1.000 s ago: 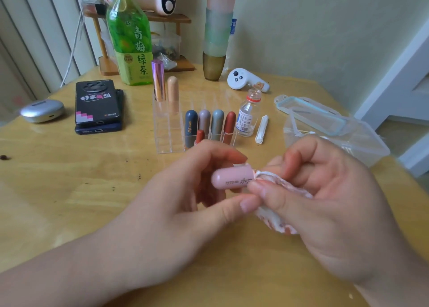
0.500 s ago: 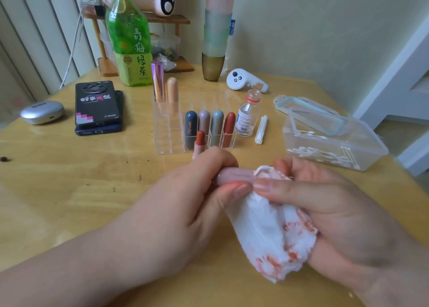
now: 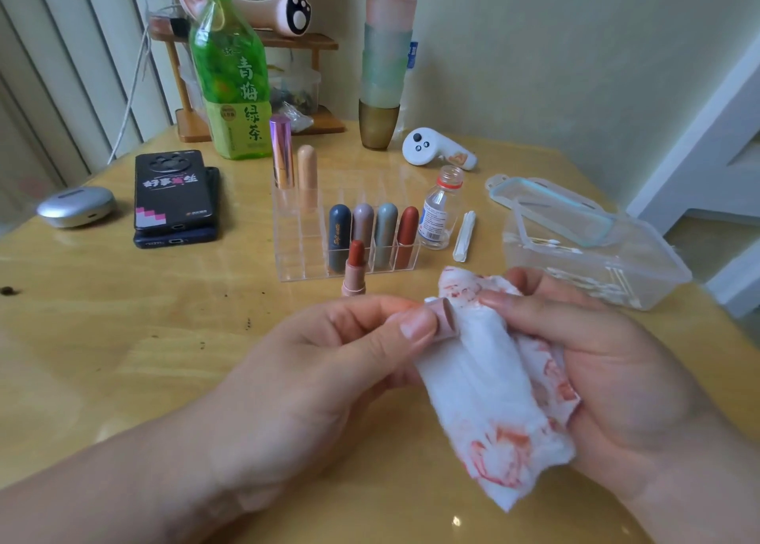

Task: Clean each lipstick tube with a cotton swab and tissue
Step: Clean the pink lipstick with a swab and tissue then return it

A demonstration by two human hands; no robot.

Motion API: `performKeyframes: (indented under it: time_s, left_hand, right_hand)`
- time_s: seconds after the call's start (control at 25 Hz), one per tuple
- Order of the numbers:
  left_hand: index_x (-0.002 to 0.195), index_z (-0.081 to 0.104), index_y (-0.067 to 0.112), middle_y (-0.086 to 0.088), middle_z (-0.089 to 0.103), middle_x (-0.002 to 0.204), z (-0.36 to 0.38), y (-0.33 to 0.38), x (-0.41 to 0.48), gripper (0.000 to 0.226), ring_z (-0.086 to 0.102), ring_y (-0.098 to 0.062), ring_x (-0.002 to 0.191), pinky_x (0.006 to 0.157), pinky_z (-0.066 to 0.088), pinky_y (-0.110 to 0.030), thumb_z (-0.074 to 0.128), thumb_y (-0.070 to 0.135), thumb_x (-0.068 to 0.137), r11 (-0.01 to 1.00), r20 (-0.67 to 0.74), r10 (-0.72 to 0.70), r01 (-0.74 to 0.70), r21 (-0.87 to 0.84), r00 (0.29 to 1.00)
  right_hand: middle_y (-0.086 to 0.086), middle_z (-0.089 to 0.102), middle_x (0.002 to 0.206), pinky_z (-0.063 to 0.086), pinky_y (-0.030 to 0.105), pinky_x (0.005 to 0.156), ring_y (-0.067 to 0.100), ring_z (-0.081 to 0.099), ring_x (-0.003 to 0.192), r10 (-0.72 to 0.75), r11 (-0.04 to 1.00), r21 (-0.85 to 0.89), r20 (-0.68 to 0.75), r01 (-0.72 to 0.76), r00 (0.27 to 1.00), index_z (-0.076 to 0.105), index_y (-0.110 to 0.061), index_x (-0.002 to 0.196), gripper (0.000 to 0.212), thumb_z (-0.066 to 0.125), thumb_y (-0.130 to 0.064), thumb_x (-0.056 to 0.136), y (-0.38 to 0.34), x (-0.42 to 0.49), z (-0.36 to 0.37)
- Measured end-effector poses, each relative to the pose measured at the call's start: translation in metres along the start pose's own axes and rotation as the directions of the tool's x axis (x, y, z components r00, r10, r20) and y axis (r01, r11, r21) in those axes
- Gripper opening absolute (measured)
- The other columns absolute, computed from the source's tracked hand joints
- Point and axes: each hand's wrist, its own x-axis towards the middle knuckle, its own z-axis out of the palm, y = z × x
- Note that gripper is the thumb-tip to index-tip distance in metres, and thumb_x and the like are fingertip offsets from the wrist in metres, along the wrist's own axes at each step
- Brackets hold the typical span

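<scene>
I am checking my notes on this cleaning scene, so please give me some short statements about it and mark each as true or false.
1. The left hand pinches a pink cap. True.
2. The tissue in the right hand is spotless. False: it bears red stains.
3. An uncapped lipstick stands on the table before the clear organizer. True.
4. The small bottle lies on its side. False: it stands upright.
5. The swab box is closed. False: it is open.

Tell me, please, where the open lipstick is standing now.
In the head view the open lipstick stands upright on the table, just in front of the clear organizer, beyond the left hand.
</scene>
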Motion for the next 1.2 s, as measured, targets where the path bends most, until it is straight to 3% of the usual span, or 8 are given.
performKeyframes:
  time_s: [0.08,0.16,0.32,0.56,0.68,0.84,1.0,1.2]
  left_hand:
    - [0.104,0.071,0.001,-0.027,0.068,0.111,-0.001,0.006,-0.002,0.041,0.062,-0.043,0.111,0.106,0.043,-0.056,0.069,0.038,0.087,0.986,-0.07,-0.017,0.029,0.163,0.997]
    - [0.096,0.073,0.021,-0.009,0.072,0.09,0.003,0.012,-0.005,0.045,0.068,-0.021,0.085,0.088,0.051,-0.046,0.064,0.063,0.08,0.797,-0.121,-0.053,0.115,0.593,0.991]
    - [0.09,0.067,0.038,0.016,0.06,0.065,0.017,0.021,-0.01,0.034,0.054,0.002,0.059,0.056,0.043,-0.015,0.054,0.068,0.079,0.495,-0.262,-0.045,0.249,0.832,0.964]
    - [0.083,0.062,0.037,0.022,0.052,0.096,0.005,0.014,-0.014,0.026,0.054,0.005,0.084,0.063,0.038,-0.008,0.053,0.061,0.087,0.266,-0.075,0.357,-0.025,0.964,0.931]
    - [0.086,0.067,0.039,0.019,0.06,0.091,0.01,0.013,-0.016,0.018,0.057,0.003,0.08,0.066,0.04,-0.006,0.062,0.056,0.088,0.447,-0.052,0.32,-0.103,0.889,0.946]
    - [0.095,0.071,0.042,0.009,0.072,0.083,0.004,0.006,-0.006,0.016,0.066,-0.013,0.07,0.064,0.057,-0.033,0.07,0.048,0.08,0.728,-0.136,0.04,0.065,0.683,0.99]
    - [0.095,0.071,0.037,0.001,0.075,0.082,0.001,0.004,-0.002,0.021,0.07,-0.026,0.079,0.077,0.058,-0.048,0.072,0.048,0.077,0.775,-0.178,-0.003,0.115,0.621,0.984]
    - [0.095,0.07,0.027,0.0,0.077,0.088,0.003,0.004,-0.002,0.029,0.073,-0.021,0.08,0.083,0.057,-0.049,0.07,0.051,0.078,0.849,-0.176,-0.039,0.126,0.513,0.984]
  right_hand:
    - [0.017,0.063,0.067,0.048,0.032,0.057,0.026,0.06,0.064,-0.202,0.929,-0.33,-0.079,0.166,0.976,0.059,-0.018,0.074,0.025,0.076,-0.002,0.069,-0.004,0.0,-0.004]
    - [0.012,0.06,0.058,0.043,0.029,0.044,0.021,0.053,0.051,-0.358,0.657,-0.719,-0.034,0.227,0.933,0.056,-0.017,0.071,0.03,0.08,0.0,0.075,-0.013,-0.001,-0.01]
    - [0.001,0.059,0.052,0.048,0.037,0.052,0.013,0.051,0.044,-0.1,0.124,-0.992,0.0,0.013,0.995,0.056,-0.024,0.078,0.021,0.075,-0.016,0.082,-0.019,-0.003,-0.016]
    - [-0.012,0.06,0.055,0.047,0.031,0.044,0.007,0.051,0.038,-0.098,0.083,-0.996,-0.052,-0.044,0.994,0.051,-0.026,0.076,0.026,0.076,-0.032,0.08,0.003,0.002,-0.01]
    - [-0.01,0.046,0.042,0.029,0.02,0.038,0.008,0.034,0.036,-0.187,0.08,-0.997,-0.035,-0.02,0.982,0.055,-0.02,0.071,0.037,0.082,-0.045,0.071,-0.01,0.004,-0.017]
    - [0.002,0.056,0.052,0.033,0.019,0.041,0.013,0.043,0.043,-0.545,0.149,-0.989,-0.095,-0.015,0.833,0.061,-0.019,0.072,0.032,0.084,-0.041,0.067,-0.057,0.011,-0.05]
    - [-0.009,0.07,0.077,0.05,0.025,0.059,0.002,0.056,0.052,-0.102,0.08,-0.988,-0.139,-0.132,0.985,0.065,-0.031,0.09,0.037,0.087,-0.046,0.063,-0.043,0.019,-0.062]
    - [-0.003,0.069,0.075,0.051,0.022,0.058,0.003,0.055,0.055,-0.207,0.211,-0.977,-0.069,-0.024,0.976,0.067,-0.029,0.093,0.029,0.085,-0.016,0.074,-0.03,0.031,-0.067]
